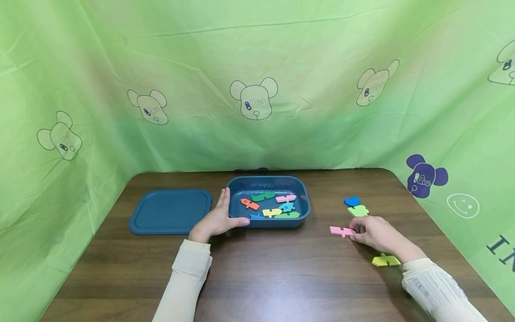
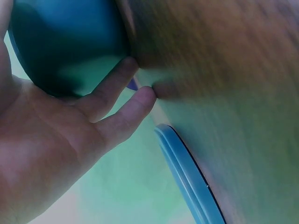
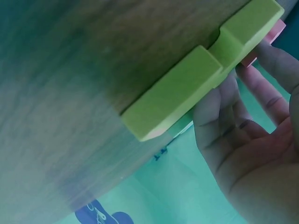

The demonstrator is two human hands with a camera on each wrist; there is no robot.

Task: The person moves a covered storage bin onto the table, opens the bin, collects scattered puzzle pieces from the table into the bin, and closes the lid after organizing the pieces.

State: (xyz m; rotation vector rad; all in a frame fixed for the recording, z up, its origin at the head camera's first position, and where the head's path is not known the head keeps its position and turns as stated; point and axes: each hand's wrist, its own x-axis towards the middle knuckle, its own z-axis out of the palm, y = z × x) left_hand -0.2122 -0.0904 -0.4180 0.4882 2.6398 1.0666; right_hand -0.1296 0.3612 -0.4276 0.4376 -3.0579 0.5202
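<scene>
My left hand (image 1: 219, 216) is against the left end of a blue plastic box (image 1: 306, 210), its fingers straight along the outside and its thumb at the front rim. In the left wrist view, the fingers (image 2: 112, 88) extend beside the box wall (image 2: 70, 37). Right of the box, my right hand (image 1: 374, 232) pinches the right end of a pink puzzle piece (image 1: 339, 230) at the tabletop. The right wrist view shows the pink piece (image 3: 276, 31) partly hidden behind a yellow-green puzzle piece (image 3: 175, 95). That yellow-green piece (image 1: 385, 260) lies below the right wrist in the head view.
Inside the box lie several coloured puzzle pieces, including an orange one (image 1: 250, 204) and a green one (image 1: 263, 196). A blue lid (image 1: 170, 211) lies flat left of the box. Beyond the right hand are a blue piece (image 1: 352, 201) and a light green piece (image 1: 357, 211). Green curtain surrounds the wooden table (image 1: 273, 277).
</scene>
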